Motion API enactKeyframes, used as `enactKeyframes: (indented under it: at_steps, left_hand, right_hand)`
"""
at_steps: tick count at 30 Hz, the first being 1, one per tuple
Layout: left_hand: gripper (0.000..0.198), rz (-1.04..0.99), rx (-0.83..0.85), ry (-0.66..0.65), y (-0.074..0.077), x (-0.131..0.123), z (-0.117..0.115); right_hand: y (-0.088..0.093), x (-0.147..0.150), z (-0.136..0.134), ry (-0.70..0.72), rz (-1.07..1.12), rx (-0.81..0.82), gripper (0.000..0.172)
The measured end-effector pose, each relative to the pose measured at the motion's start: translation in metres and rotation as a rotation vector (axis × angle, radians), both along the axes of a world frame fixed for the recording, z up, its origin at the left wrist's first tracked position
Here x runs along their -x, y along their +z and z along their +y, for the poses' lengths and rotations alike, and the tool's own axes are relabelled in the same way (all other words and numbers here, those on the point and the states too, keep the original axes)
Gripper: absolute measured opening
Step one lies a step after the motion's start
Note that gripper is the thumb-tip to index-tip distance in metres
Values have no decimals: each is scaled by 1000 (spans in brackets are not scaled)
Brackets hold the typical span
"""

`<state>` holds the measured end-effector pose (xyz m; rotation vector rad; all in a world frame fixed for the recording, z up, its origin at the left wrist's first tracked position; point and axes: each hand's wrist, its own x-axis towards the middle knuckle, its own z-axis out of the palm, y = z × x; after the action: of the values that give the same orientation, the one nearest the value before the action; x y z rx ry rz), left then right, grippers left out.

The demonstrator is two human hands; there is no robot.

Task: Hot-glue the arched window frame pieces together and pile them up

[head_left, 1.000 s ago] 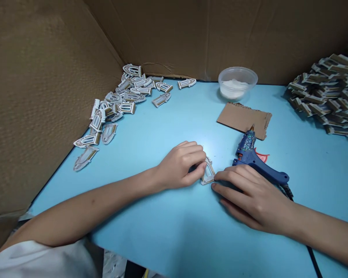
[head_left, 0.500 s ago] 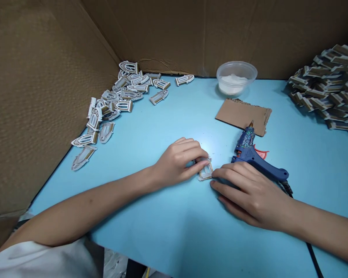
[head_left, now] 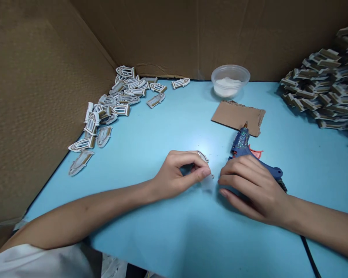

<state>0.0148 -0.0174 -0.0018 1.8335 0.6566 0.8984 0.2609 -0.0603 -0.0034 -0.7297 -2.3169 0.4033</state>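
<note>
While pinched in the left hand (head_left: 176, 175), a small arched cardboard window (head_left: 203, 156) just beside the loosely curled, empty right hand (head_left: 253, 185); farther off on the blue table (head_left: 174, 231), a clear plastic tub (head_left: 229, 73) of white material (head_left: 227, 88).

Your glue gun (head_left: 247, 150) is dark blue with a glitter-speckled barrel and coral-red stand, the table (head_left: 162, 241) pale blue, and the arched window cutouts (head_left: 120, 110) white banded with gold.

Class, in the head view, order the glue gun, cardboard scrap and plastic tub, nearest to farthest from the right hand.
From the right hand:
1. Glue gun, just beyond it
2. Cardboard scrap, past the nozzle
3. Plastic tub, farthest back
</note>
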Motion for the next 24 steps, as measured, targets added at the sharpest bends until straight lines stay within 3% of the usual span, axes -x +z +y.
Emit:
enactKeyframes:
  at_steps: [4, 9, 15, 24]
  left_hand:
    - [9, -74, -51, 4, 4, -4, -8]
    - [4, -63, -222, -68, 6, -10, -14]
    - [14, 12, -288, -132, 4, -15, -21]
    - [23, 79, -368, -227, 3, -14, -19]
  right_hand:
    - [0, 0, -1, 0, 49, -3, 7]
    - [-2, 4, -3, 28, 110, 19, 22]
    - [-3, 9, -6, 18, 95, -32, 15]
    - [-7, 8, -7, 119, 28, -109, 24]
